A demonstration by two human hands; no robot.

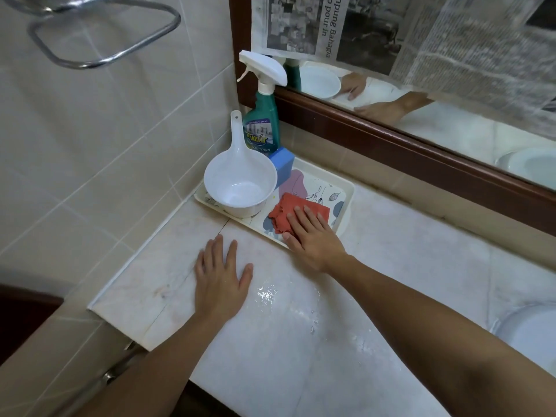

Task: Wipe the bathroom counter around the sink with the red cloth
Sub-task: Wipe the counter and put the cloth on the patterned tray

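The red cloth [288, 210] lies crumpled on a patterned tray [337, 188] at the back left of the pale marble counter [391, 266]. My right hand [313, 236] rests flat on the cloth with straight fingers, covering its near half. My left hand [221, 278] lies flat on the counter in front of the tray, fingers spread and holding nothing. A small wet patch [266, 293] glistens just right of that hand. The white sink [529, 335] shows only its rim at the right edge.
On the tray stands a white plastic dipper [240, 185] beside a blue sponge [281, 162]. A green spray bottle [264, 115] stands in the corner behind them. A wood-framed mirror [421, 139] covered with newspaper runs along the back. Tiled wall and a chrome towel ring [99, 34] are at left.
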